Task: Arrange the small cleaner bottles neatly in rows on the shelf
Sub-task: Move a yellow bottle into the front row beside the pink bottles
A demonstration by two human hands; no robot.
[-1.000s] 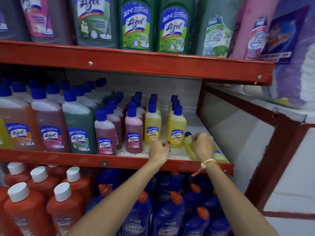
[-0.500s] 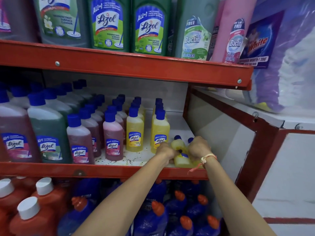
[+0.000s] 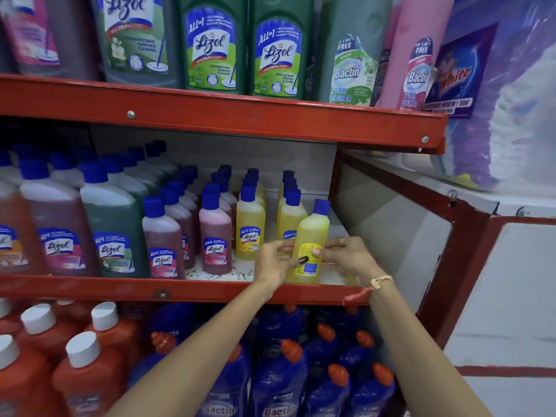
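1. Both hands on one yellow bottle (image 3: 310, 236) at the front right of the middle shelf (image 3: 210, 291).
2. Left hand (image 3: 275, 260) grips the bottle's left side, thumb across the lower label; dark nail visible on the label.
3. Right hand (image 3: 346, 257) pinches the right side at label height, fingers curled in. Thread band (image 3: 373, 285) on that wrist.
4. Bottle stands roughly upright, tilted slightly right, blue cap (image 3: 321, 206) on, back label toward the camera. Cannot tell if its base touches the shelf floor; hands hide it.
5. It sits just beside and in front of the right yellow row (image 3: 290, 212), overlapping that row's front bottle.
6. Second yellow row (image 3: 249, 233) to the left, front labels facing out, running back toward the wall.
7. Further left: two rows of pink bottles (image 3: 215, 239), then bigger green (image 3: 112, 233) and pink bottles, all blue-capped.
8. Shelf floor between the pink and yellow rows shows dark specks.
9. Upper shelf: large Lizol bottles (image 3: 276, 49) and Bactin bottles (image 3: 352, 64).
10. Lower shelf: orange bottles with white caps (image 3: 87, 374) left, blue Bactin bottles with orange caps (image 3: 279, 383) right.
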